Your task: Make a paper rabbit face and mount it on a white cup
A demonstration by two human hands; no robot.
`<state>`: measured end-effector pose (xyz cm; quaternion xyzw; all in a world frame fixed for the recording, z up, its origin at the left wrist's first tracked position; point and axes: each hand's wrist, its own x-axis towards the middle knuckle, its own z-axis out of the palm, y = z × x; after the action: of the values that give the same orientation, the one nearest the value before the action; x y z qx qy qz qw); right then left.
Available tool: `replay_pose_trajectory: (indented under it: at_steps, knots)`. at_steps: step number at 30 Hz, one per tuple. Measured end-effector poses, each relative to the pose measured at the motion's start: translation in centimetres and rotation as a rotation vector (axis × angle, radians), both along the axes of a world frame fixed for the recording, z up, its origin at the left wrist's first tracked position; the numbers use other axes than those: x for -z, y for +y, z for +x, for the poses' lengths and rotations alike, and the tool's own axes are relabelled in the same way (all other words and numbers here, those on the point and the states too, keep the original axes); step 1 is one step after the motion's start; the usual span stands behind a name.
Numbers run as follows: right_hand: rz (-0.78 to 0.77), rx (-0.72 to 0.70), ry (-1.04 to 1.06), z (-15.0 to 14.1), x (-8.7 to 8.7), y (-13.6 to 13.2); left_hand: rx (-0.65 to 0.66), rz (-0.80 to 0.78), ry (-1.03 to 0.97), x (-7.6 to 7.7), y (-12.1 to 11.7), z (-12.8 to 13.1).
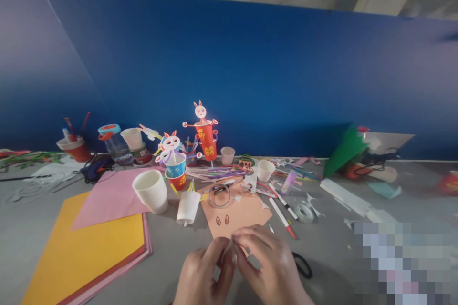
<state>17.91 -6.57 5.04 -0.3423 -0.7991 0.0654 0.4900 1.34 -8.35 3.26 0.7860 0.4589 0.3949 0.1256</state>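
My left hand [204, 271] and my right hand [266, 262] meet at the near edge of the grey table [332, 243], fingertips pinched together on a small white piece [233, 248] that I cannot make out well. Just beyond them lies an orange-pink paper sheet [238, 214] with two small red ovals drawn on it. A clear tape ring [219, 195] rests on its far edge. Black scissors [303, 265] lie partly hidden to the right of my right hand.
White paper cups [150, 190] and an upturned one [188, 207] stand left of the sheet. Yellow paper [86, 252] and pink paper [110, 198] lie at left. Rabbit cup figures [205, 136], markers [282, 217], a tape roll [305, 213] and scraps crowd the back before a blue wall.
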Motion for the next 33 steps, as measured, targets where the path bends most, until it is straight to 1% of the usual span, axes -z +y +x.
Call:
replay_pose_trajectory:
  at_steps: [8, 16, 27, 33]
  knots:
    - [-0.037, 0.0, 0.006, -0.06, 0.42, 0.24, -0.018, -0.007, 0.005, 0.11, -0.04, 0.0]
    - [-0.065, -0.01, -0.018, 0.3, 0.06, 0.13, 0.001, -0.018, -0.011, 0.01, -0.11, 0.1]
    - [-0.092, -0.013, -0.017, 0.5, -0.1, 0.02, 0.01, -0.033, 0.016, 0.02, 0.0, 0.12]
    - [-0.112, 0.021, -0.04, 0.32, 0.0, 0.03, 0.01, -0.015, 0.048, 0.35, 0.08, 0.15]
